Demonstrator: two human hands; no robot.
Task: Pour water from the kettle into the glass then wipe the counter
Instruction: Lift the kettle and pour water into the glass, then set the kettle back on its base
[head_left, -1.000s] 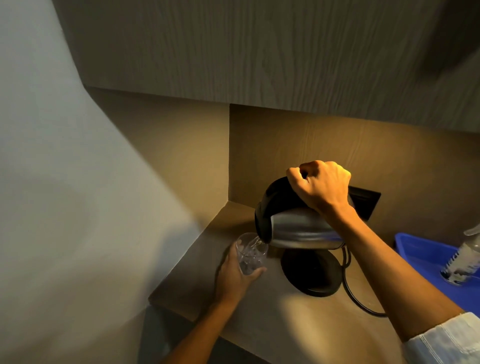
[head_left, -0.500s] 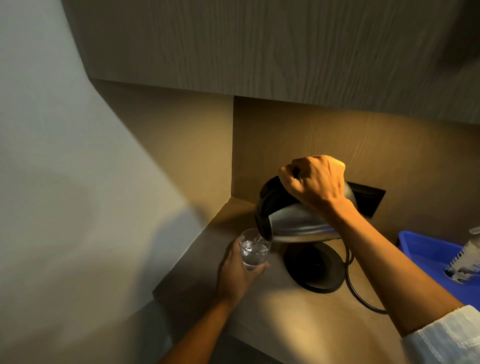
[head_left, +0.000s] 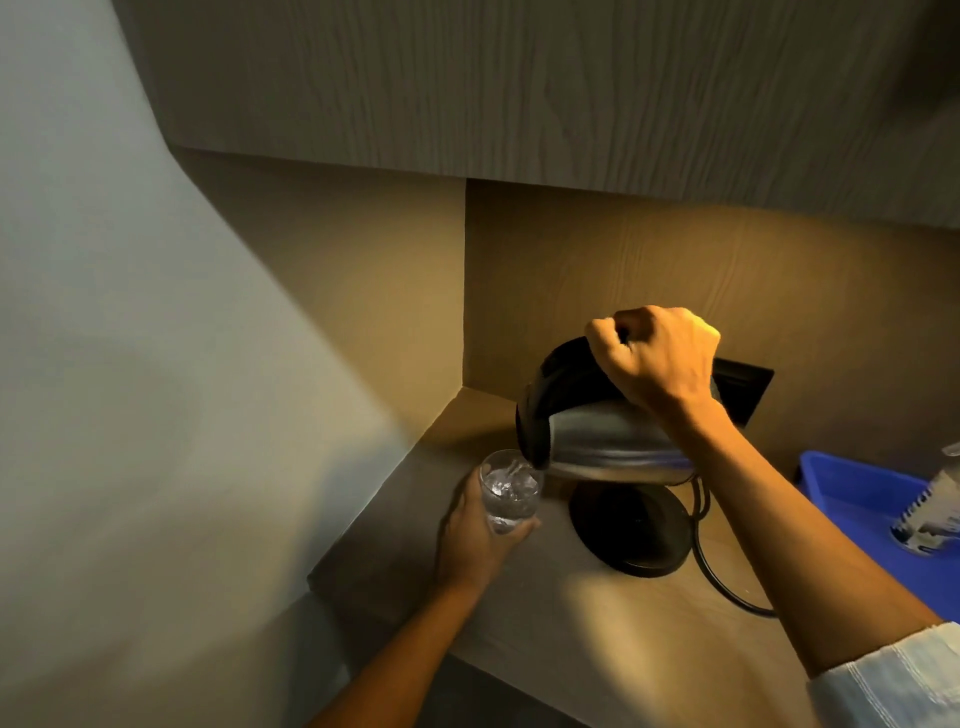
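Note:
A steel kettle (head_left: 602, 441) with a black lid hangs tipped to the left, its spout over the rim of a clear glass (head_left: 508, 491). My right hand (head_left: 657, 358) grips the kettle's handle from above. My left hand (head_left: 475, 540) wraps around the glass from its near side, just above the wooden counter (head_left: 597, 629). Water with bubbles fills most of the glass. The kettle's round black base (head_left: 631, 530) sits on the counter under the kettle, with a black cord (head_left: 722, 582) running off to the right.
A blue tray (head_left: 852, 499) stands at the right edge with a spray bottle (head_left: 932, 514) in it. A black wall socket (head_left: 740, 387) is behind the kettle. An upper cabinet (head_left: 519, 88) hangs overhead. A grey wall closes off the left side.
The water level in the glass has risen. The kettle stays tipped over the glass, with both hands keeping their hold.

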